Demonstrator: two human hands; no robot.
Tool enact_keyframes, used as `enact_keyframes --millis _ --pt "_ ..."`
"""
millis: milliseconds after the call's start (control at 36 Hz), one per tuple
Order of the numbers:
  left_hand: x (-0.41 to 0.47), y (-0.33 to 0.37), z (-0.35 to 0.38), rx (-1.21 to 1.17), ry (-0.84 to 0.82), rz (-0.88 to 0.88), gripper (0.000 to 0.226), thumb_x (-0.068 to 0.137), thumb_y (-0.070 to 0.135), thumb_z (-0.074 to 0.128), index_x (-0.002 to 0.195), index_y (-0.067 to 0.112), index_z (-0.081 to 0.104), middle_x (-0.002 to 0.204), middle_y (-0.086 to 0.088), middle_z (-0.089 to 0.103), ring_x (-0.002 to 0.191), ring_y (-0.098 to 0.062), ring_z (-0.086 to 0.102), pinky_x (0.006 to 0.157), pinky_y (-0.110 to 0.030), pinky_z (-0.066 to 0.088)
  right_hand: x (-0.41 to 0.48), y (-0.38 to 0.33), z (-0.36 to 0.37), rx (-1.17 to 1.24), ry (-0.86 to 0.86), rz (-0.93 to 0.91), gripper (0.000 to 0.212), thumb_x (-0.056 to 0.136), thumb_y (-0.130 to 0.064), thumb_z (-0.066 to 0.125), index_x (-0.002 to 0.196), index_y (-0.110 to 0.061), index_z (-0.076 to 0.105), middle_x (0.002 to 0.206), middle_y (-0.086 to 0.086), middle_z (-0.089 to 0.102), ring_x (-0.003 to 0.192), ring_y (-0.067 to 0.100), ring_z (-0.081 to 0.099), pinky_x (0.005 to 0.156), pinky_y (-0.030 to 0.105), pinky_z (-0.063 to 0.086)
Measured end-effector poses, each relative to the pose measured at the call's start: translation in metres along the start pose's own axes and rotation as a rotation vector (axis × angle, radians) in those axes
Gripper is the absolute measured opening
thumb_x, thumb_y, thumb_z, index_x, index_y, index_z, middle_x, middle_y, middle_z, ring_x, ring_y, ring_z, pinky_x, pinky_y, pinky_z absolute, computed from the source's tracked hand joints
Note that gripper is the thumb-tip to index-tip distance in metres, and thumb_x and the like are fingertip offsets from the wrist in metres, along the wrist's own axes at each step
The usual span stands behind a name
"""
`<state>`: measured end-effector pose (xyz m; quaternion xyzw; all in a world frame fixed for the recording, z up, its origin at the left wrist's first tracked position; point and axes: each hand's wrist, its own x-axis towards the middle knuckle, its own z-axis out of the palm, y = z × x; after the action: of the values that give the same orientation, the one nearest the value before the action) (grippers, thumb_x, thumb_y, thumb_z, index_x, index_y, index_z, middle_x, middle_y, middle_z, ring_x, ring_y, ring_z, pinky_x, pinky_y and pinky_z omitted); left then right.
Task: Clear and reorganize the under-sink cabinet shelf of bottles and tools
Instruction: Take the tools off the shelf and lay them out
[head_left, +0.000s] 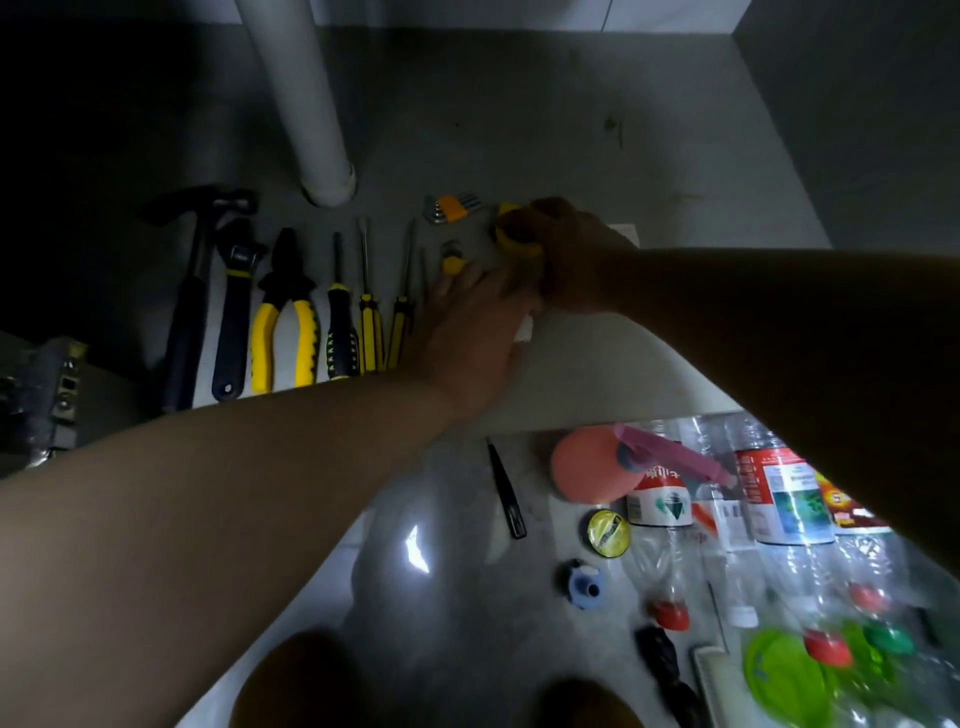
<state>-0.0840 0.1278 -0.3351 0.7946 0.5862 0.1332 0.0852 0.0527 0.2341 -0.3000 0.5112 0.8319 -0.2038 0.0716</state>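
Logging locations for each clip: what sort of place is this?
Most likely inside an under-sink cabinet: a white drain pipe drops onto a grey shelf boxed in by walls, hand tools lined up there, plastic bottles outside.

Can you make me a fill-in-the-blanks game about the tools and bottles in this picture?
1. The black claw hammer lies at the ______ end of the tool row.
2. The right hand grips something coloured ______.
3. The white drain pipe stands ______ the row of tools.
4. The clear plastic bottles lie on the floor, ______ the cabinet.

Missing words: left; yellow; behind; outside
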Motion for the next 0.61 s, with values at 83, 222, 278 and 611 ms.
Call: enact_keyframes --millis 83,222,278,611 --pt "-0.014 0.001 -0.001 -0.039 0.045 0.045 0.031 0.083 0.036 0.064 0.113 0.028 0.063 0.108 0.004 0.060 0.112 -0.025 0.050 0.094 -0.039 0.038 -0.006 -0.004 0.004 -0.008 0.061 0.052 0.076 0.079 -0.025 0.077 0.143 -0.030 0.036 0.136 0.019 0.038 0.126 0.042 0.043 0.095 0.049 0.050" --pt "-0.049 0.004 -0.005 -0.091 0.142 0.234 0.027 0.088 0.040 0.066 0.104 0.018 0.067 0.100 0.002 0.061 0.099 -0.023 0.054 0.084 -0.038 0.043 -0.021 -0.009 0.009 -0.069 0.090 0.057 0.070 0.085 -0.033 0.072 0.142 -0.020 0.032 0.128 0.024 0.043 0.120 0.042 0.046 0.087 0.045 0.048" --pt "-0.068 0.005 -0.002 -0.085 0.077 0.331 0.029 0.092 0.043 0.061 0.106 0.017 0.064 0.101 -0.001 0.059 0.097 -0.024 0.053 0.081 -0.038 0.044 -0.029 -0.011 0.009 -0.064 0.068 0.059 0.067 0.086 -0.032 0.071 0.139 -0.019 0.033 0.127 0.023 0.043 0.116 0.044 0.051 0.082 0.044 0.049" --pt "-0.151 0.003 0.026 -0.182 -0.718 -0.003 0.030 0.092 0.053 0.056 0.117 0.038 0.048 0.116 0.015 0.048 0.098 -0.013 0.060 0.085 -0.032 0.051 -0.063 -0.026 0.009 -0.124 -0.049 0.146 0.066 0.084 -0.025 0.069 0.140 -0.016 0.034 0.127 0.021 0.051 0.111 0.041 0.059 0.074 0.037 0.049"
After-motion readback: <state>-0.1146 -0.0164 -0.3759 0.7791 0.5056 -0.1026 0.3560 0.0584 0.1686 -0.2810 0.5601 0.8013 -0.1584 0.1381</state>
